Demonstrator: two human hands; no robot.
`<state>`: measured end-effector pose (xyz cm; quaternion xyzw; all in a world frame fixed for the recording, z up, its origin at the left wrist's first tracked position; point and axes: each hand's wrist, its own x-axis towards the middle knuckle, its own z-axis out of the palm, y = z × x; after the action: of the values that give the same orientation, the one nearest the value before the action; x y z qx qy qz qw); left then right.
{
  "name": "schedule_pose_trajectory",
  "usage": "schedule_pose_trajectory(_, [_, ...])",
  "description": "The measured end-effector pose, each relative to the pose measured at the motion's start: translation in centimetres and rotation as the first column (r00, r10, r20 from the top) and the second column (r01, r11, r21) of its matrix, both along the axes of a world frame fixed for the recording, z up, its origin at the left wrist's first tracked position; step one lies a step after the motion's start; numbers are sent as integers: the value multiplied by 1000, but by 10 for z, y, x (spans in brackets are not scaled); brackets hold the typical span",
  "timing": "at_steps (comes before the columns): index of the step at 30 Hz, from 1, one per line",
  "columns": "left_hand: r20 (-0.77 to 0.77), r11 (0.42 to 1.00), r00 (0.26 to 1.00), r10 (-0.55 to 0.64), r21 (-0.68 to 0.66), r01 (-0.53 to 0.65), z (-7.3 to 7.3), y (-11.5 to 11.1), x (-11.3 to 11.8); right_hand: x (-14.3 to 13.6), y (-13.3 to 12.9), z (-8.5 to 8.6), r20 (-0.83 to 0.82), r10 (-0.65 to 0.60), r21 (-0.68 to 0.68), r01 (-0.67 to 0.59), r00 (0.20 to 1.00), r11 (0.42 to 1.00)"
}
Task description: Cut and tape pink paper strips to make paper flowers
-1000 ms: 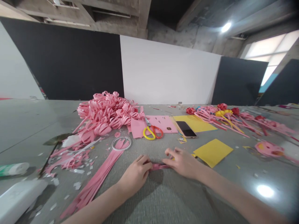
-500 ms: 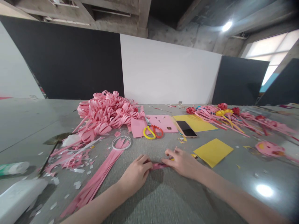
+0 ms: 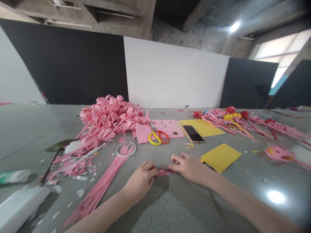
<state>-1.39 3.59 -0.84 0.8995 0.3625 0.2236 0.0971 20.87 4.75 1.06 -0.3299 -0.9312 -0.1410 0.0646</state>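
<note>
Near middle: left hand (image 3: 142,178), grip pinched on pink paper strip (image 3: 164,172); right hand (image 3: 190,166) touching it, hold unclear.
Far left: looped-paper pile (image 3: 110,115), seemingly done.
Left: flat strips (image 3: 105,182), apparently unworked.

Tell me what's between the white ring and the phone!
The scissors lie between the white ring and the phone, partly on pink paper. You can see it in the head view.
</note>
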Motion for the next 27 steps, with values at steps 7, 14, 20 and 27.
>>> schedule_pose_trajectory(7, [-12, 1000, 1000, 11, -11, -11, 2, 0, 0, -1, 0, 2, 29, -18, 3, 17, 999, 1000])
schedule_pose_trajectory(14, [-15, 1000, 1000, 11, -8, -11, 0, 0, 0, 1, 0, 3, 36, -21, 6, 21, 999, 1000])
schedule_pose_trajectory(20, [-23, 1000, 1000, 6, -23, -6, 1, 1, -1, 1, 0, 4, 59, -26, 16, 25, 998, 1000])
schedule_pose_trajectory(27, [14, 999, 1000, -5, -50, 5, 2, 1, -1, 27, 8, 11, 7, -85, -82, 86, 996, 993])
